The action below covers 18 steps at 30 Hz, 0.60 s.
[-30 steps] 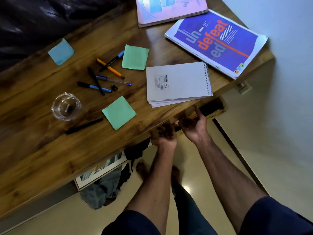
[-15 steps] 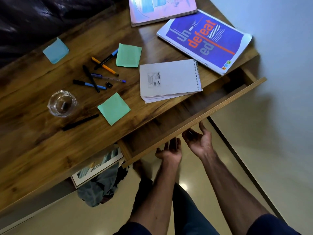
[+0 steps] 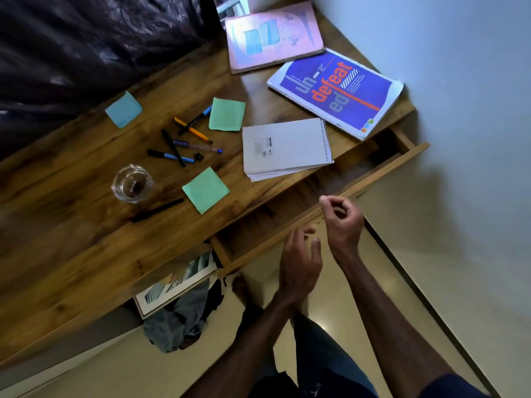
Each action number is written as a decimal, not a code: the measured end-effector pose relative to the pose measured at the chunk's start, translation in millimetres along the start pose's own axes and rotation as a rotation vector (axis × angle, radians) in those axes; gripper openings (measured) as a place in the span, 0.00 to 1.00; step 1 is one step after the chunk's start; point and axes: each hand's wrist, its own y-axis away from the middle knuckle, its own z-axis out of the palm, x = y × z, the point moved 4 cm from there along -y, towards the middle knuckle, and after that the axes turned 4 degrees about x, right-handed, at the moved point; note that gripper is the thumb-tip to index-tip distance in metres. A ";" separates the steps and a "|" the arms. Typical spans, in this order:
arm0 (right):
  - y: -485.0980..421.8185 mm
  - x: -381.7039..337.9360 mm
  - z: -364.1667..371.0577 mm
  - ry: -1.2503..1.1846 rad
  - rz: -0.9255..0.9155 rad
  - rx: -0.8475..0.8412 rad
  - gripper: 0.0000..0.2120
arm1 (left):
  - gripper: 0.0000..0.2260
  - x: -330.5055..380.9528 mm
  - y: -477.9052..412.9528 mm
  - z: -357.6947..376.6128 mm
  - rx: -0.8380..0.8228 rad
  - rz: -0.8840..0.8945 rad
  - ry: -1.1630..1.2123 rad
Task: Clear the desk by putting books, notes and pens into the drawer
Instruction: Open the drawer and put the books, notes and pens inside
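Observation:
The wooden desk point(image 3: 71, 239) has its drawer point(image 3: 382, 169) pulled out and it looks empty inside. On the desk lie a white spiral notebook point(image 3: 284, 146), a blue "undefeated" book point(image 3: 336, 91), a pink book point(image 3: 270, 34), two green sticky notes point(image 3: 205, 189) point(image 3: 227, 114), a blue sticky note point(image 3: 123, 109), several pens point(image 3: 184, 143) and a black pen point(image 3: 156, 210). My right hand point(image 3: 342, 219) hovers over the drawer's front edge, fingers curled, holding nothing. My left hand point(image 3: 300, 262) is just in front of the drawer, fingers apart, empty.
A glass ashtray point(image 3: 131, 183) stands on the desk left of the near green note. A dark sofa point(image 3: 86, 47) runs behind the desk. A framed picture point(image 3: 175, 285) and crumpled cloth point(image 3: 178, 320) lie on the floor beneath. A wall point(image 3: 474, 81) is at right.
The drawer went from nearly closed to pulled out. Both hands have let go of its underside and risen to its front edge; the right hand's fingers have curled.

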 end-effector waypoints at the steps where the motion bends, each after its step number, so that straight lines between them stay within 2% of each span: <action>1: -5.4 -13.5 5.0 0.106 -0.171 -0.063 0.06 | 0.12 3.6 -4.9 -11.3 0.064 0.112 -0.081; 2: -11.6 -24.2 12.6 0.215 -0.304 -0.144 0.06 | 0.12 4.7 -12.3 -21.4 0.120 0.168 -0.141; 4: -26.4 -24.7 32.5 0.469 -0.425 -0.339 0.12 | 0.15 -1.1 -29.5 -35.6 0.170 0.149 -0.243; 5: -32.4 -17.3 41.7 0.629 -0.428 -0.442 0.15 | 0.17 -7.6 -36.9 -38.0 0.134 0.102 -0.303; 7: -35.3 2.3 51.3 0.986 -0.414 -0.600 0.20 | 0.20 -25.0 -43.3 -36.3 -0.061 -0.014 -0.405; 9: -30.2 16.3 51.8 1.194 -0.437 -0.653 0.27 | 0.19 -37.0 -38.2 -34.8 -0.226 -0.036 -0.455; 12: -19.2 12.5 43.6 1.206 -0.444 -0.637 0.28 | 0.17 -45.7 -27.2 -34.8 -0.244 0.046 -0.475; 18: 1.8 24.8 9.0 1.259 -0.350 -0.654 0.23 | 0.16 -52.9 -6.7 -20.4 -0.335 -0.022 -0.384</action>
